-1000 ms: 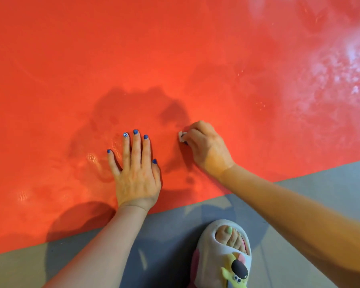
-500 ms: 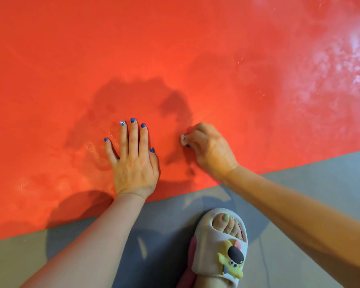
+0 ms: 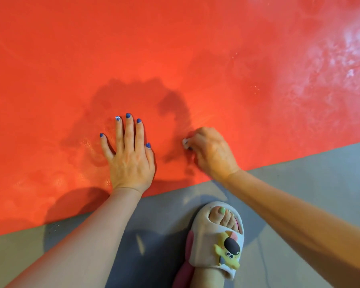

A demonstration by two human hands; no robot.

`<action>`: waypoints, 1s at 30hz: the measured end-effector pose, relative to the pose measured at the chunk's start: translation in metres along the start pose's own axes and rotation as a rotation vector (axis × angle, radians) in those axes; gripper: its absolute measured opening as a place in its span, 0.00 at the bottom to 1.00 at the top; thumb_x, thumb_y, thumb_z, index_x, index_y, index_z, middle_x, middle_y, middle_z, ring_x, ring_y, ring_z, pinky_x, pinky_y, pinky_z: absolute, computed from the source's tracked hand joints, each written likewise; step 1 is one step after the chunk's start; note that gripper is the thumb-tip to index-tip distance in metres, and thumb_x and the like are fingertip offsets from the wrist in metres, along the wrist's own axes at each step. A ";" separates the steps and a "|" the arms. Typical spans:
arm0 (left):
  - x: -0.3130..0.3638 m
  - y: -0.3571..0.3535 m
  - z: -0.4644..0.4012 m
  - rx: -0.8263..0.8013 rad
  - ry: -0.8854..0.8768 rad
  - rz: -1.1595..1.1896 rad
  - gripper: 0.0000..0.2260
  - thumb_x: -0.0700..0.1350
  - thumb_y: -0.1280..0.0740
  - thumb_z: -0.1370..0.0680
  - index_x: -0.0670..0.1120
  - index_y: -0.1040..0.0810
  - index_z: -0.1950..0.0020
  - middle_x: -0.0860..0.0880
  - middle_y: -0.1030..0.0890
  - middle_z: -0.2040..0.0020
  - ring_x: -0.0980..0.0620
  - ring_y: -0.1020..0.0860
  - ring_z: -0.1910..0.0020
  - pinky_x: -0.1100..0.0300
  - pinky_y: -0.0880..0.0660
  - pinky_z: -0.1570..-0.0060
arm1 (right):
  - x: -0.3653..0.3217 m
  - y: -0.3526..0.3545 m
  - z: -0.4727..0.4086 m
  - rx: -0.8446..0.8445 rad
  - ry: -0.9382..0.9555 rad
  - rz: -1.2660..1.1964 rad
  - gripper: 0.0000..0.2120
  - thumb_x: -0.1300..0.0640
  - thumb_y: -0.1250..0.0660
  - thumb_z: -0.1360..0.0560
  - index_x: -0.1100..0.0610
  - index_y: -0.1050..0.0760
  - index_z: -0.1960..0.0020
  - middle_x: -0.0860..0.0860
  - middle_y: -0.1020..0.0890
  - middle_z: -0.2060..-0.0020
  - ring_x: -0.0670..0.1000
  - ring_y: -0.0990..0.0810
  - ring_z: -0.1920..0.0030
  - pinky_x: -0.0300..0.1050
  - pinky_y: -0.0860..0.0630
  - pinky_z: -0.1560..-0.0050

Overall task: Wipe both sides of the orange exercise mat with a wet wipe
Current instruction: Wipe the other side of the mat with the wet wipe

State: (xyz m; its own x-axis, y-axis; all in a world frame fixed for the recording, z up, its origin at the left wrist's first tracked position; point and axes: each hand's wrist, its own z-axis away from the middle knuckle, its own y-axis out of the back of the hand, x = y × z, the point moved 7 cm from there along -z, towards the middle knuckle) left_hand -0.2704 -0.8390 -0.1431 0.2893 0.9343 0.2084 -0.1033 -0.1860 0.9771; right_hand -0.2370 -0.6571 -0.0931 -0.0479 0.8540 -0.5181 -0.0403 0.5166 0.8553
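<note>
The orange exercise mat fills the upper part of the view and lies flat on a grey floor. My left hand presses flat on the mat near its front edge, fingers straight and spread. To its right, my right hand is curled around a small white wet wipe; only a corner of the wipe shows past my fingers, against the mat surface. Wet sheen shows around both hands.
The grey floor runs along the mat's near edge. My foot in a white slipper with a cartoon charm stands on the floor just below my right hand. A whitish glare patch lies on the mat at upper right.
My right hand with the wipe has drawn slightly toward the mat's near edge. The view has shifted a little; my left hand stays pressed in place.
</note>
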 end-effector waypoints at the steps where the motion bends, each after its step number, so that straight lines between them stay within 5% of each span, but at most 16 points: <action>1: 0.001 0.000 -0.001 -0.003 0.000 0.004 0.27 0.48 0.47 0.18 0.43 0.40 0.19 0.44 0.43 0.18 0.43 0.50 0.18 0.31 0.51 0.25 | 0.020 0.013 0.000 0.057 -0.063 0.036 0.10 0.61 0.37 0.22 0.58 0.21 0.60 0.54 0.21 0.61 0.59 0.23 0.59 0.52 0.27 0.56; 5: 0.001 -0.001 0.000 -0.010 0.005 0.008 0.26 0.48 0.47 0.18 0.43 0.40 0.19 0.44 0.44 0.18 0.43 0.50 0.18 0.31 0.52 0.25 | 0.070 0.050 0.015 0.246 -0.375 0.152 0.05 0.65 0.32 0.27 0.58 0.22 0.61 0.56 0.22 0.62 0.61 0.24 0.59 0.54 0.28 0.58; 12: 0.001 0.000 0.000 -0.007 0.008 0.006 0.27 0.48 0.47 0.18 0.43 0.40 0.20 0.44 0.43 0.18 0.43 0.50 0.18 0.31 0.51 0.25 | -0.022 -0.019 0.020 -0.073 0.044 0.012 0.08 0.63 0.37 0.23 0.58 0.22 0.59 0.54 0.22 0.60 0.58 0.26 0.62 0.53 0.27 0.60; 18: 0.001 -0.002 0.000 -0.017 0.003 0.005 0.27 0.49 0.47 0.18 0.43 0.41 0.19 0.44 0.44 0.18 0.43 0.50 0.18 0.31 0.52 0.25 | 0.060 0.042 0.023 0.180 -0.324 0.114 0.06 0.67 0.35 0.29 0.59 0.22 0.61 0.56 0.22 0.61 0.60 0.24 0.58 0.52 0.28 0.57; 25: 0.000 -0.003 -0.001 -0.034 0.017 -0.003 0.27 0.49 0.48 0.18 0.43 0.41 0.19 0.44 0.45 0.17 0.43 0.51 0.18 0.31 0.52 0.25 | -0.024 -0.026 0.033 -0.099 0.012 -0.015 0.07 0.68 0.32 0.26 0.57 0.22 0.58 0.53 0.24 0.61 0.56 0.27 0.62 0.49 0.29 0.59; 30: 0.001 -0.003 -0.002 -0.054 0.009 -0.009 0.27 0.49 0.49 0.18 0.43 0.42 0.19 0.44 0.46 0.17 0.43 0.52 0.18 0.32 0.52 0.25 | 0.058 0.034 0.043 0.072 -0.244 0.088 0.07 0.66 0.37 0.27 0.59 0.23 0.61 0.55 0.22 0.60 0.59 0.25 0.60 0.55 0.26 0.59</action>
State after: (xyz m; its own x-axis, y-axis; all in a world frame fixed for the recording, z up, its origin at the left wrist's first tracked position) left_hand -0.2720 -0.8367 -0.1458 0.2819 0.9386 0.1990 -0.1517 -0.1613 0.9752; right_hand -0.1986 -0.5876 -0.0940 0.1944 0.8811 -0.4312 0.0245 0.4351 0.9001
